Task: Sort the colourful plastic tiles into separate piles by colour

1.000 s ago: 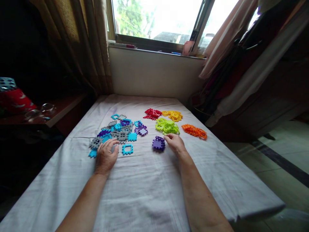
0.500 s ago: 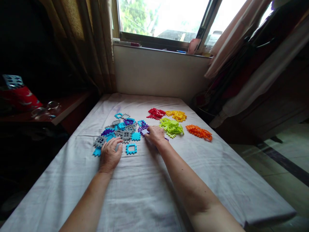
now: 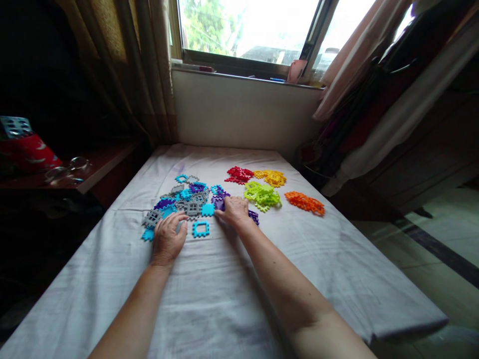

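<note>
My left hand (image 3: 166,238) lies flat on the white sheet (image 3: 224,294), fingers spread, its fingertips over a grey tile at the near edge of a mixed pile of blue, grey and purple plastic tiles (image 3: 189,197). A blue frame tile (image 3: 201,228) lies just right of it. My right hand (image 3: 234,210) reaches across to the pile's right edge with its fingers bent down and closed on a purple tile (image 3: 219,203). A small purple stack (image 3: 254,216) shows partly behind that wrist.
Sorted heaps lie further right: red (image 3: 238,174), yellow (image 3: 273,178), green (image 3: 262,195), orange (image 3: 304,203). A dark shelf with glassware (image 3: 67,168) and a red box (image 3: 28,154) stands left. The window sill (image 3: 243,77) holds a pink cup (image 3: 294,71). The floor drops off right.
My right hand left the purple stack and moved left to the mixed pile, closing on a purple tile there. My left hand has stayed in place.
</note>
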`<state>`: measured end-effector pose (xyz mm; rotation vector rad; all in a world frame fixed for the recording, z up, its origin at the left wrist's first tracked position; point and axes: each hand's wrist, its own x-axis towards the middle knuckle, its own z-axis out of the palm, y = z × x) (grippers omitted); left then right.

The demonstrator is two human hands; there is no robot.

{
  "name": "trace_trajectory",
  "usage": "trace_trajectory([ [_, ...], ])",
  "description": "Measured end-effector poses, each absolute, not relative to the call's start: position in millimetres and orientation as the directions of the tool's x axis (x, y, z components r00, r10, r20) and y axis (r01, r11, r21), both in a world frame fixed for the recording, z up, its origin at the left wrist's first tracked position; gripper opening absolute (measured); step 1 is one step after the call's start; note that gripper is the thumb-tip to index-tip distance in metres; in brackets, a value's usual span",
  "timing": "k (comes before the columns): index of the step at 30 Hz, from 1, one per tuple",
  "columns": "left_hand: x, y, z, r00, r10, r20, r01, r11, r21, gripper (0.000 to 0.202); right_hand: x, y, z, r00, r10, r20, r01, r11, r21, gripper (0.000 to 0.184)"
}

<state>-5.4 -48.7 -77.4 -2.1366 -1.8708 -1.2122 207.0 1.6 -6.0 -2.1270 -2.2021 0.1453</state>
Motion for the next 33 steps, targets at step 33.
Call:
trace_trajectory([
  [33,-64.5,-47.1,-78.0,-0.308,0.819,0.484,0.914,0.113,0.389,0.056,342.9,-71.5,-62.3,0.349,0.925,0.151,0.804,-0.213,-0.555,0.035],
])
